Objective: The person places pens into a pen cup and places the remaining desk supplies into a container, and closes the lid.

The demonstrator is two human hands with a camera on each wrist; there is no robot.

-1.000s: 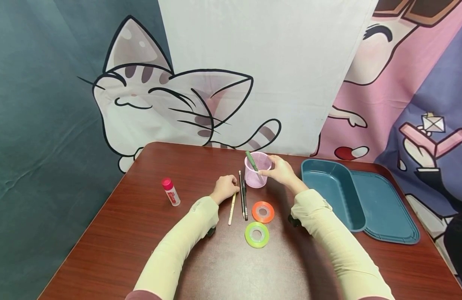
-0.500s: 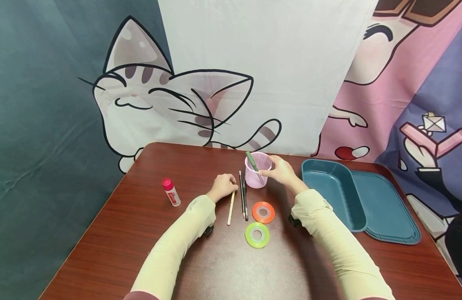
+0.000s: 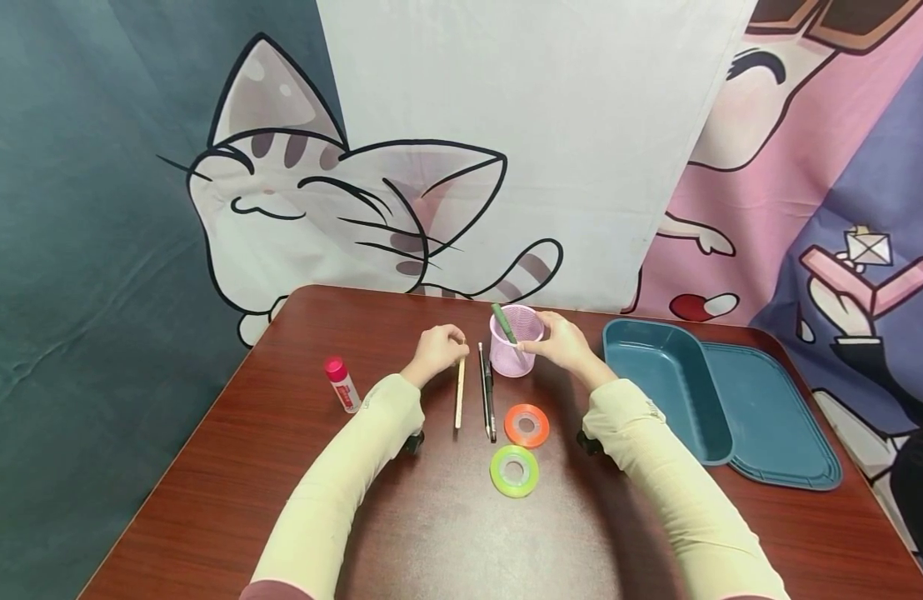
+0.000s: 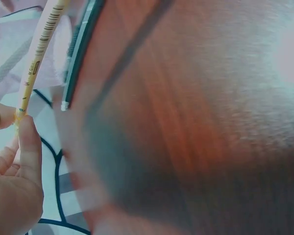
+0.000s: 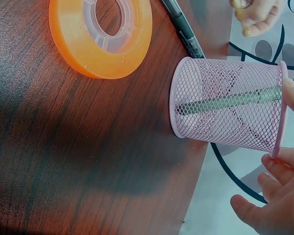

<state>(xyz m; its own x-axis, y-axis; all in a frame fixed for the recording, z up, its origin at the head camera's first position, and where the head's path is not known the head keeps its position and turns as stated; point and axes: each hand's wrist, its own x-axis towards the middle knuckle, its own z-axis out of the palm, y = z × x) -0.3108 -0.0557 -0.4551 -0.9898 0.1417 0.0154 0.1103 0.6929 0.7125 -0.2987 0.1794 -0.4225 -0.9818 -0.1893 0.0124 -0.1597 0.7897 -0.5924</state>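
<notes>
My left hand [image 3: 436,354] pinches one end of a pale yellow patterned pencil [image 4: 36,61] between thumb and fingertips. The pencil slants downward over the table, left of the mesh cup. With thumb and fingers, my right hand [image 5: 279,196] grips the rim of the pink mesh pen holder [image 5: 225,103], which stands upright on the table. Inside it leans a green pen [image 3: 503,323], its top above the rim. Between the left hand and the holder, a dark pencil [image 4: 81,54] and a black pen [image 5: 181,29] lie side by side on the table.
Nearer the person lie an orange tape roll [image 3: 526,426] and a green tape roll [image 3: 515,472]. A glue stick with a pink cap [image 3: 342,385] stands at left. To the right are a teal box [image 3: 667,392] and its lid [image 3: 776,417]. A printed cloth [image 3: 544,167] hangs behind the table.
My left hand has moved away from me and slightly left, lifting the yellow pencil, which now stands more steeply. My right hand and the pen holder have stayed in place.
</notes>
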